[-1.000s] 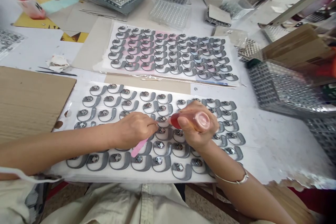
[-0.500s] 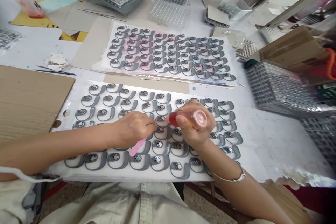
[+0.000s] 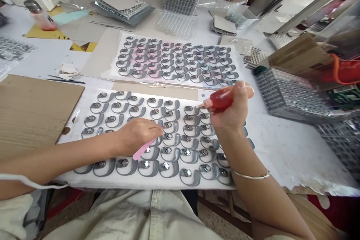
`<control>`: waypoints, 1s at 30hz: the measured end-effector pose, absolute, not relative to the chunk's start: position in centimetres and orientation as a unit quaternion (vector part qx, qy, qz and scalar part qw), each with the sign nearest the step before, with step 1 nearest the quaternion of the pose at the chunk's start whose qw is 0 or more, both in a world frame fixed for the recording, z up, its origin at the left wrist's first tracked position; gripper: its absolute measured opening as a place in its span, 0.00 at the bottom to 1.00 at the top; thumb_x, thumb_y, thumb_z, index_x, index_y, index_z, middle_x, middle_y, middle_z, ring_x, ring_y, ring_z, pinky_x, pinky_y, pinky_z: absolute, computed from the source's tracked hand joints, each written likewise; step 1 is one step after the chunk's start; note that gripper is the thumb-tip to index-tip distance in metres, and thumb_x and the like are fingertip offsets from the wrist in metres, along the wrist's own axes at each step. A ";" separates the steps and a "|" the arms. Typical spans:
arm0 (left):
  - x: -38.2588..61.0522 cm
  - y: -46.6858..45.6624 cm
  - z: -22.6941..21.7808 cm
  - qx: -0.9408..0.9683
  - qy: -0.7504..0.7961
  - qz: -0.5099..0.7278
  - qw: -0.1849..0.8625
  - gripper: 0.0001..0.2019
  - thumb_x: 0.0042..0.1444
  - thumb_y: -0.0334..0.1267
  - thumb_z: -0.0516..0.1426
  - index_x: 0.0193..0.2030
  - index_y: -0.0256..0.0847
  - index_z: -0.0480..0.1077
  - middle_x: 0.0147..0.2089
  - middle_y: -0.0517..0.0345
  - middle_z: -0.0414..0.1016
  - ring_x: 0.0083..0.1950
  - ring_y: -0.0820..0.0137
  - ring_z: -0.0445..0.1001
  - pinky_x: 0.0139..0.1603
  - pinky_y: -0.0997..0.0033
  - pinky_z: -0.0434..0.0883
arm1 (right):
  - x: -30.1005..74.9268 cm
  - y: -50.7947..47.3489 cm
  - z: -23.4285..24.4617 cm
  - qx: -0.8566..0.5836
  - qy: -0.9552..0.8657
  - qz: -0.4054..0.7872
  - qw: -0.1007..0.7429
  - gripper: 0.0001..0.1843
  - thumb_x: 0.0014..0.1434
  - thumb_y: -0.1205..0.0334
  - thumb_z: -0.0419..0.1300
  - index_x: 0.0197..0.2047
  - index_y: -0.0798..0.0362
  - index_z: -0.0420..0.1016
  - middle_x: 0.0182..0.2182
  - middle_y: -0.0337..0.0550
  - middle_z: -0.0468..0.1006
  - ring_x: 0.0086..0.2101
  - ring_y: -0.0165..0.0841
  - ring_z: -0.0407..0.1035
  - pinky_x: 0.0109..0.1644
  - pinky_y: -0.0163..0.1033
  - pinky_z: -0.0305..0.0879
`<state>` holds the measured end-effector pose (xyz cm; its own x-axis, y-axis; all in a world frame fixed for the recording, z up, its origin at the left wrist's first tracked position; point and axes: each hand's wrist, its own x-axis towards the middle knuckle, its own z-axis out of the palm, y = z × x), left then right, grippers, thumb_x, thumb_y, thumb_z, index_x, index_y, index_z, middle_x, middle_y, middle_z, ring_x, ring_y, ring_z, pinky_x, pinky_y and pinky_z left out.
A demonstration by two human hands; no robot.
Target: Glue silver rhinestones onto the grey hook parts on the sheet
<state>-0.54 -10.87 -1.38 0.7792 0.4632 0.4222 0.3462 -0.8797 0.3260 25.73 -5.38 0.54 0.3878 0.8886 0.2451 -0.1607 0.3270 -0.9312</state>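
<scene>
My right hand (image 3: pixel 232 114) is wrapped round a small squeeze bottle (image 3: pixel 222 98) of red liquid. Its thin nozzle points left, close to a ring-like grey band in the upper right part of the near sheet (image 3: pixel 180 101); whether it touches cannot be made out. My left hand (image 3: pixel 137 137) is closed on a flat pink stick (image 3: pixel 142 150) whose rounded end sticks out below the palm. The fingertips rest near a grey band (image 3: pixel 171 126) with a round metal setting. Rows of such bands cover the sheet, some hidden under my hands and forearms.
Behind lies a second sheet of grey bands (image 3: pixel 168 60). Brown cardboard (image 3: pixel 36 108) is at left, a capped bottle (image 3: pixel 41 17) at back left. Stacked clear trays (image 3: pixel 292 90) and an open carton (image 3: pixel 300 52) stand at right. A cotton swab (image 3: pixel 158 86) lies between the sheets.
My right hand has moved the red bottle up and to the right, from the middle of the near sheet to its upper right. My left hand stays nearly in place with the pink stick.
</scene>
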 end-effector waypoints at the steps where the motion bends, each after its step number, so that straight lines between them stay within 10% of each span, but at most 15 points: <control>1: -0.6 -10.9 -1.4 0.934 0.220 0.254 0.121 0.08 0.62 0.27 0.52 0.40 0.34 0.74 0.38 0.49 0.80 0.38 0.67 0.80 0.39 0.68 0.79 | 26.1 -5.0 0.4 -0.445 -0.385 0.389 0.709 0.22 0.51 0.45 0.66 0.26 0.47 0.57 0.19 0.31 0.64 0.16 0.30 0.64 0.12 0.36 0.50; 8: 0.1 -10.6 -1.7 0.925 0.250 0.234 0.166 0.09 0.62 0.29 0.53 0.42 0.34 0.75 0.41 0.48 0.81 0.40 0.66 0.81 0.41 0.69 0.79 | 26.4 -4.4 0.8 -0.459 -0.367 0.493 0.642 0.27 0.47 0.38 0.65 0.28 0.47 0.56 0.19 0.31 0.67 0.17 0.32 0.69 0.12 0.33 0.46; 18: 0.4 -10.5 -1.8 0.926 0.233 0.259 0.146 0.09 0.63 0.28 0.52 0.42 0.33 0.75 0.42 0.47 0.81 0.39 0.65 0.81 0.38 0.69 0.78 | 22.7 -7.4 1.1 -0.464 -0.238 0.727 0.447 0.30 0.42 0.34 0.67 0.29 0.51 0.62 0.20 0.33 0.68 0.18 0.30 0.66 0.27 0.45 0.75; 30: -1.2 -11.0 -0.7 0.923 0.208 0.296 0.132 0.10 0.65 0.30 0.51 0.43 0.33 0.74 0.41 0.49 0.81 0.40 0.67 0.81 0.40 0.72 0.79 | 21.7 -8.2 1.0 -0.484 -0.243 0.732 0.413 0.32 0.35 0.42 0.74 0.30 0.48 0.58 0.19 0.29 0.68 0.17 0.30 0.64 0.33 0.50 0.76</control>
<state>-1.18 -11.04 -0.66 0.7378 0.4623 0.4919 0.3061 -0.8786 0.3666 21.75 -8.19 1.05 -0.1901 0.8397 -0.5087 -0.3690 -0.5413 -0.7555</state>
